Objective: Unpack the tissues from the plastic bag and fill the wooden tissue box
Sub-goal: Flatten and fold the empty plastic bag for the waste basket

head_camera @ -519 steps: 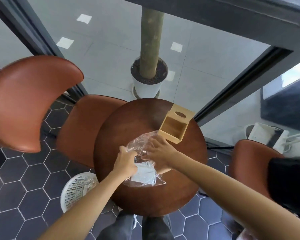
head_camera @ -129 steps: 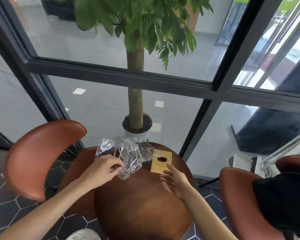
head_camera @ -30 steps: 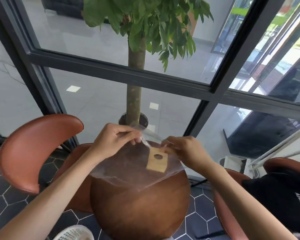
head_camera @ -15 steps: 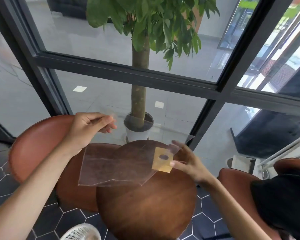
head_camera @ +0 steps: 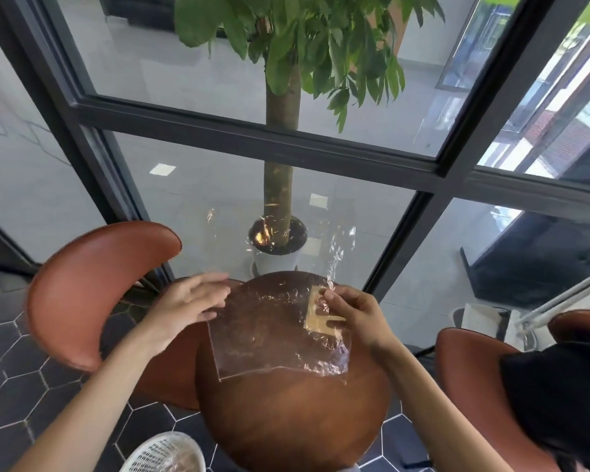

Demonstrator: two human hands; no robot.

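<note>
A clear, empty plastic bag (head_camera: 269, 335) hangs flattened in the air above the round brown table (head_camera: 286, 420). My right hand (head_camera: 355, 318) pinches its upper right part. My left hand (head_camera: 184, 308) is at the bag's left edge with fingers stretched out and blurred, not clearly gripping it. The wooden tissue box (head_camera: 315, 323) stands at the table's far right and shows through the plastic, partly hidden by my right fingers. No tissues are visible.
A brown chair (head_camera: 92, 284) stands to the left and another (head_camera: 474, 369) to the right, beside a person in black (head_camera: 559, 403). A white basket (head_camera: 164, 454) sits on the floor near left. A potted tree (head_camera: 278, 247) stands behind the glass wall.
My left hand has let go of the bag's far-left corner and come in to the bag's edge. The bag now hangs from my right hand, nearer the table's middle.
</note>
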